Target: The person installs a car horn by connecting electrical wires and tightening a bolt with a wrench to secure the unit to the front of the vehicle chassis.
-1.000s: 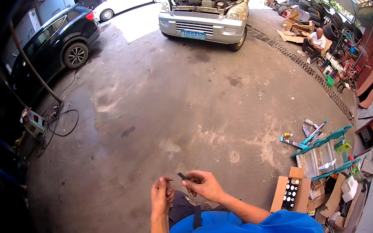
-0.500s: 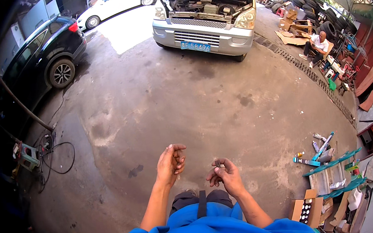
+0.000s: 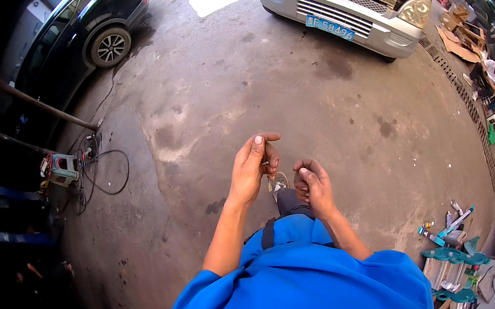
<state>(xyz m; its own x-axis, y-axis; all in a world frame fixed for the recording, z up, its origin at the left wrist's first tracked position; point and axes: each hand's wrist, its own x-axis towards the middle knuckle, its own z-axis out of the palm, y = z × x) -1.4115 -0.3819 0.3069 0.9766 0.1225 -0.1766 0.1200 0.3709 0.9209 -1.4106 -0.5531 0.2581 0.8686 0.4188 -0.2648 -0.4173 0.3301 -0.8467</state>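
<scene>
My left hand (image 3: pixel 254 169) is raised in front of my body, the thumb lying against the index finger, whose tip points right. Its other fingers curl inward, and what they hold, if anything, is too small to make out. Beside it, a little lower, my right hand (image 3: pixel 314 185) is closed with the thumb pressed to the bent fingers; any small thing in it is hidden. The fingers of both hands look darkly smudged. The hands are apart, above the concrete floor (image 3: pixel 224 108). One shoe (image 3: pixel 279 181) shows between them.
A silver van (image 3: pixel 341 12) with its hood up stands ahead on the right, a dark car (image 3: pixel 75 34) at the left. Near that car are a pole (image 3: pixel 46 106), a small stool (image 3: pixel 65 167) and a coiled cable (image 3: pixel 123 173). Tubes (image 3: pixel 457 223) and a teal-edged rack (image 3: pixel 446 266) lie right. Someone sits (image 3: pixel 492 74) far right.
My view has shifted, so the van and floor things now appear farther right. Both hands appear higher in view and closer together, and a shoe has come into sight below them.
</scene>
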